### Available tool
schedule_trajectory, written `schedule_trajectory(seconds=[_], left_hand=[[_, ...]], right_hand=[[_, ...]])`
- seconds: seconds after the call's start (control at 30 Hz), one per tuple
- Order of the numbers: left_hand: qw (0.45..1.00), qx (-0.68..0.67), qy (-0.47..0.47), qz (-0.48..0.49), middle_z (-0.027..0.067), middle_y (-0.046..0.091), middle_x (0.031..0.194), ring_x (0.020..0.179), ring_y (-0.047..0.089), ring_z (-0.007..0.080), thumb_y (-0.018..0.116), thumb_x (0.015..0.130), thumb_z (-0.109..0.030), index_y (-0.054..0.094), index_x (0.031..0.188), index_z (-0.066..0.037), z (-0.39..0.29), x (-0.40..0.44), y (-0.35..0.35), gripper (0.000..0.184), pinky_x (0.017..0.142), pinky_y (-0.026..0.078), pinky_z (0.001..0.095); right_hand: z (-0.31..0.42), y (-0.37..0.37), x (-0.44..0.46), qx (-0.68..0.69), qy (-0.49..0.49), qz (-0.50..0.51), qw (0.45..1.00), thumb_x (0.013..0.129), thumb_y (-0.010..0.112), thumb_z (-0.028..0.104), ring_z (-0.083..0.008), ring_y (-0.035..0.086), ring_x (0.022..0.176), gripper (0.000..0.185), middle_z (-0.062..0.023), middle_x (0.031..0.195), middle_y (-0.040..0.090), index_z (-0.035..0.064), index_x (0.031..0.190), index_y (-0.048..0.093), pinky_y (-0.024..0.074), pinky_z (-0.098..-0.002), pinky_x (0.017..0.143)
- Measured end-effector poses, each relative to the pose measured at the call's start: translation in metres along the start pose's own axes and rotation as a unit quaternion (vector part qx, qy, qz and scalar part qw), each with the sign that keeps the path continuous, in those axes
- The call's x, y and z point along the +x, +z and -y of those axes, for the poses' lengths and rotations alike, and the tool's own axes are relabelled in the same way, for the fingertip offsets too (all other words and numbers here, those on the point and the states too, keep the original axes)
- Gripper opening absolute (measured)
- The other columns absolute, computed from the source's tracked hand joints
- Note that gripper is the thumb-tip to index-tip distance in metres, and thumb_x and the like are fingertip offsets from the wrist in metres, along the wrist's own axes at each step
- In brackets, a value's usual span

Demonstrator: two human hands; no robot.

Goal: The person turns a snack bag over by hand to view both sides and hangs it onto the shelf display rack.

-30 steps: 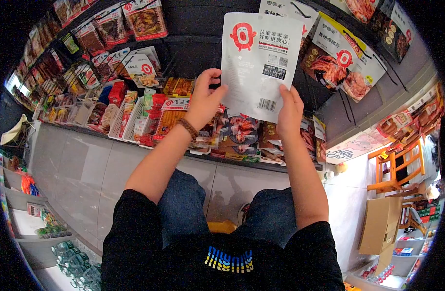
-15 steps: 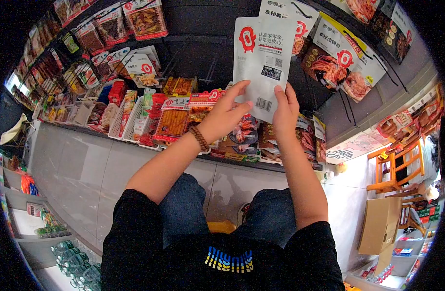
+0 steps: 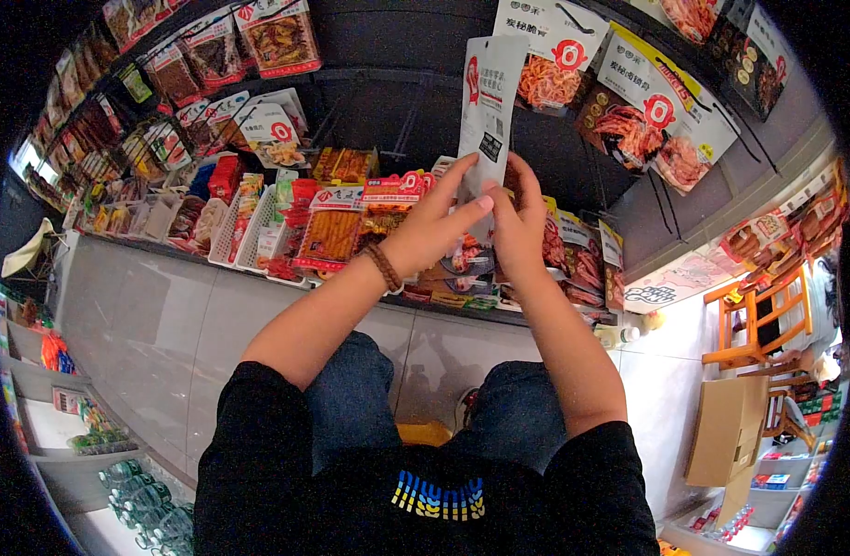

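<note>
A white snack pouch (image 3: 488, 102) with a red logo and printed text is held upright in front of the shelf, turned at an angle so that it looks narrow. My left hand (image 3: 436, 225) grips its lower left edge between thumb and fingers. On the other side, my right hand (image 3: 520, 218) pinches its lower right edge. Below and behind the hands lie snack packs, among them a bag of orange-brown sticks (image 3: 330, 232) with a red and white label.
Hanging snack bags (image 3: 636, 107) fill the rack at upper right, and others (image 3: 278, 37) hang at upper left. White baskets (image 3: 249, 243) stand on the low shelf. Tiled floor (image 3: 165, 324) stretches left, with bottles (image 3: 142, 500) at lower left. A cardboard box (image 3: 726, 431) and wooden chair (image 3: 763, 315) are at right.
The pouch has turned from facing me broadly to a narrow slant. My right hand has moved left, closer to my left hand, uncovering the hanging bag behind.
</note>
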State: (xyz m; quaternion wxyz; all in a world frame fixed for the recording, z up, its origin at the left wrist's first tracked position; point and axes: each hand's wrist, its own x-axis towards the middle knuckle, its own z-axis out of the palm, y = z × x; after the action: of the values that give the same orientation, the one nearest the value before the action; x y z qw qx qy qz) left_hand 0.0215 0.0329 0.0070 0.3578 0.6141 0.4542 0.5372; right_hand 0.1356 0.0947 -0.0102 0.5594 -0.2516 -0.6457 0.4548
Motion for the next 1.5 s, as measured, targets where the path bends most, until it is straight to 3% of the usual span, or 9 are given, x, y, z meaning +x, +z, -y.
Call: schedule_trajectory(seconds=[0.03,0.17,0.23,0.53,0.73,0.97,1.03,1.23,1.5], left_hand=[[0.999,-0.025,-0.017,0.014,0.0124,0.027,0.128,0.12,0.024,0.0216,0.046,0.084,-0.025,0.022,0.127,-0.003,-0.003,-0.001,0.0,0.054,0.098,0.02,0.0311],[0.999,-0.044,-0.008,0.017,0.013,0.027,0.127,0.12,0.023,0.0221,0.045,0.084,-0.027,0.019,0.126,-0.003,0.007,0.0,0.001,0.055,0.098,0.02,0.0315],[0.999,-0.02,0.027,-0.013,0.0153,0.036,0.116,0.109,0.036,0.0207,0.049,0.082,-0.028,0.02,0.123,-0.001,0.013,0.002,0.0,0.057,0.091,0.03,0.03],[0.988,-0.141,-0.004,-0.067,0.0111,0.038,0.114,0.106,0.038,0.0179,0.045,0.085,-0.024,0.024,0.119,-0.002,0.002,0.003,0.0,0.046,0.09,0.031,0.0288],[0.991,-0.071,-0.007,-0.111,0.01,0.04,0.113,0.104,0.04,0.0161,0.043,0.086,-0.026,0.026,0.119,-0.002,-0.001,0.003,-0.005,0.044,0.088,0.033,0.0277],[0.982,-0.127,-0.039,-0.134,0.0108,0.043,0.112,0.102,0.041,0.0159,0.037,0.088,-0.029,0.031,0.117,0.0,0.005,0.006,-0.013,0.042,0.088,0.032,0.0267],[0.979,-0.032,-0.061,-0.19,0.0105,0.044,0.111,0.1,0.043,0.0158,0.034,0.089,-0.03,0.031,0.118,0.0,0.005,0.005,-0.014,0.042,0.086,0.033,0.0268],[0.976,-0.124,-0.045,-0.173,0.0095,0.047,0.108,0.097,0.044,0.0136,0.033,0.089,-0.032,0.036,0.117,-0.001,-0.002,0.004,-0.018,0.043,0.085,0.034,0.0255],[0.972,-0.097,-0.068,-0.201,0.0059,0.052,0.1,0.087,0.048,0.0113,0.036,0.088,-0.034,0.044,0.109,0.0,0.012,0.006,-0.031,0.04,0.077,0.038,0.0237]], right_hand=[[-0.003,0.001,-0.001,0.0,0.0,0.0,1.0,0.075,0.054,0.009,-0.019,0.049,0.094,0.038,-0.0118,0.103,0.051,0.001,0.11,0.044,0.0385,-0.0296,0.081],[-0.003,0.005,-0.005,-0.064,-0.042,0.001,0.997,0.067,0.058,0.007,-0.023,0.048,0.095,0.044,-0.0124,0.102,0.049,0.0042,0.109,0.045,0.0381,-0.0315,0.082],[-0.003,0.006,-0.005,-0.098,-0.053,0.012,0.994,0.066,0.06,0.007,-0.0238,0.048,0.094,0.046,-0.0124,0.102,0.048,0.005,0.109,0.046,0.0381,-0.0316,0.082],[0.004,0.006,-0.009,-0.051,-0.063,0.066,0.995,0.061,0.056,0.005,-0.0254,0.043,0.1,0.051,-0.0134,0.105,0.044,0.0046,0.111,0.044,0.0332,-0.0323,0.087],[0.008,0.006,-0.01,-0.002,-0.055,0.085,0.995,0.062,0.054,0.003,-0.0234,0.042,0.101,0.05,-0.0125,0.106,0.043,0.0043,0.111,0.044,0.0335,-0.0313,0.088],[0.011,0.008,-0.013,0.056,-0.034,0.115,0.991,0.065,0.05,-0.001,-0.0208,0.042,0.105,0.049,-0.0107,0.112,0.041,0.0037,0.113,0.042,0.0356,-0.0301,0.087],[0.012,0.007,-0.014,0.058,-0.03,0.117,0.991,0.065,0.05,-0.001,-0.0205,0.042,0.105,0.049,-0.0108,0.114,0.041,0.0035,0.114,0.042,0.0354,-0.0303,0.088],[0.019,0.006,-0.013,0.077,-0.017,0.122,0.989,0.068,0.048,-0.001,-0.019,0.043,0.105,0.047,-0.0103,0.115,0.043,0.0025,0.115,0.041,0.0353,-0.0303,0.088],[0.021,0.008,-0.014,0.093,0.015,0.138,0.986,0.075,0.042,0.0,-0.0189,0.041,0.11,0.041,-0.0113,0.116,0.045,-0.0001,0.116,0.04,0.0345,-0.0299,0.088]])
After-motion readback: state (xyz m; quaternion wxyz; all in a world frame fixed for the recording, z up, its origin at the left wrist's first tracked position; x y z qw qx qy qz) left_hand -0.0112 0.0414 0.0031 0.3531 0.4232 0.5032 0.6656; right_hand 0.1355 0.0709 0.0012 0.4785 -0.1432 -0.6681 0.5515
